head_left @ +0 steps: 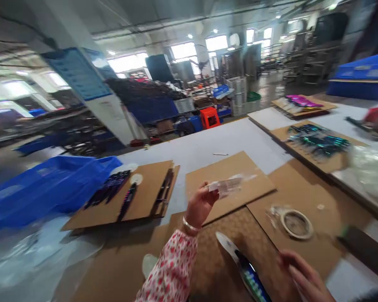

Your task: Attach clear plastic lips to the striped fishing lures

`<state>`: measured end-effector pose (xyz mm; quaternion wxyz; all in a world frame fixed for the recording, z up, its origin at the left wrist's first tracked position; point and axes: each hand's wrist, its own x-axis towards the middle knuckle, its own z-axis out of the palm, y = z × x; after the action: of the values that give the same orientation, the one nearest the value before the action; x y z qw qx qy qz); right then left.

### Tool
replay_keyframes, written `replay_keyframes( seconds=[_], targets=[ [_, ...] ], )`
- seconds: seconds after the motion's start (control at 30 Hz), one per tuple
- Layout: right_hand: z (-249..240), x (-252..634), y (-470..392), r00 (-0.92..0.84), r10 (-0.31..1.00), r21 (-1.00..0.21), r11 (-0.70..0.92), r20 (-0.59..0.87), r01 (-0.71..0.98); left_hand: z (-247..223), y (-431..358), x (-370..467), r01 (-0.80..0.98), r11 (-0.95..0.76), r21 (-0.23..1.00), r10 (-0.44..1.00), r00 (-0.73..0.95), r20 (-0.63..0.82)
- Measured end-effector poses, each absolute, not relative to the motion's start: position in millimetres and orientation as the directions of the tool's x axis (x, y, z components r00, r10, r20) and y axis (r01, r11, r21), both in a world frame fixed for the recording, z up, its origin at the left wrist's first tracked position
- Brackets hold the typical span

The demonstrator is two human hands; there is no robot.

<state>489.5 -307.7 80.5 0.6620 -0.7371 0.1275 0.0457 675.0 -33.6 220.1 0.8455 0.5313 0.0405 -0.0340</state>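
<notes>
My left hand [201, 206], in a sleeve with red dots, is closed on a small clear plastic bag [228, 186] held above the cardboard. My right hand [304, 274] is at the lower right, blurred, with its fingers partly stretched out and nothing visible in them. Between the hands, on a brown board [239, 226], lies a long slim item [247, 268] with a pale pointed end and a dark, shiny blue-green patterned body. A roll of tape [296, 224] rests flat on the cardboard, beyond my right hand.
Dark slim items [127, 199] lie on stacked cardboard [151, 180] at the left, beside blue bins [50, 180]. Bagged greenish items [321, 140] and purple ones [302, 101] are on boards at the right. A red stool [209, 117] stands behind the white table [208, 147].
</notes>
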Motion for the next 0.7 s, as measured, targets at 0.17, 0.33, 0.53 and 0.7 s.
replay_keyframes(
  seconds=[0.17,0.33,0.53,0.7],
  targets=[
    [119.2,487.7,-341.6,0.996,-0.012,-0.927,0.369,-0.084,-0.074,192.8,-132.1,569.4,0.52,0.662,0.539,-0.46,0.85,-0.256],
    [124.9,447.5,-390.6,0.973,0.057,-0.865,0.447,-0.225,-0.226,153.2,-208.4,500.1,0.667,0.612,0.424,-0.544,0.745,-0.386],
    [106.1,410.2,-447.9,0.879,-0.297,-0.87,0.442,-0.373,-0.22,121.6,-284.1,439.6,0.712,0.535,0.454,-0.523,0.701,-0.485],
    [99.5,398.6,-484.5,0.82,-0.457,-0.888,0.442,-0.344,-0.126,101.9,-319.3,401.2,0.716,0.228,0.659,-0.478,0.672,-0.565]
  ],
)
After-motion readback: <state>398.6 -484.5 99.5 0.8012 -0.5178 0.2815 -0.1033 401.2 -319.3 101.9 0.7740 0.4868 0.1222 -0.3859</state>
